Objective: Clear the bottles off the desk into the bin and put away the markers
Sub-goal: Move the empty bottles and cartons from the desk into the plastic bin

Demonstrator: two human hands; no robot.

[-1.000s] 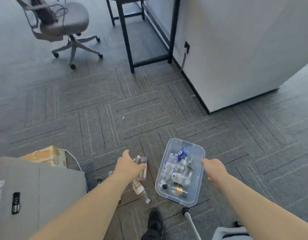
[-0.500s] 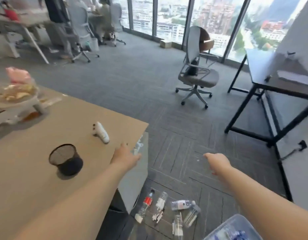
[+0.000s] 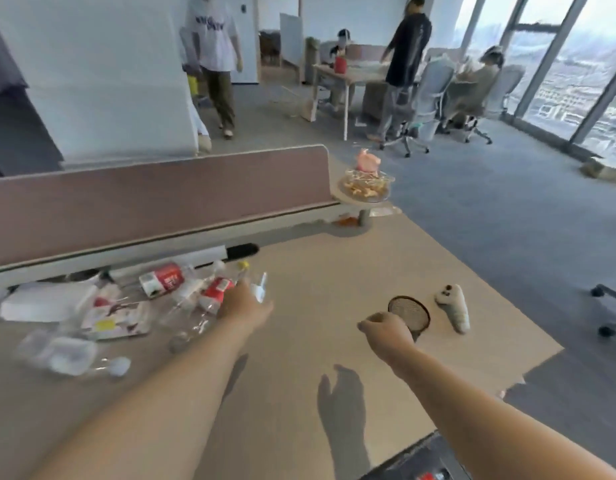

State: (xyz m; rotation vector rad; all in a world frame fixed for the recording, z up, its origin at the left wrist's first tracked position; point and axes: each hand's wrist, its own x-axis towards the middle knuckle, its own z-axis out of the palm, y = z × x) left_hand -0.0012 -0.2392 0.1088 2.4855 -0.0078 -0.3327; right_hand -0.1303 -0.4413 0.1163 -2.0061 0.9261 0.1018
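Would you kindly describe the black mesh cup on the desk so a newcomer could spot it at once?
Take the wide tan desk and go to its right-hand end, away from the heap of plastic bottles. Just beyond the right hand stands a round black mesh cup. It is dark, upright and open-topped, unlike the white oblong device lying beside it.

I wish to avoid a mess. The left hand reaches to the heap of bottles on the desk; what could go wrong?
The bottles lie loosely heaped on their sides; the left hand pulling one out may send others rolling over the papers. The right hand hangs close to the black mesh cup and could tip it.
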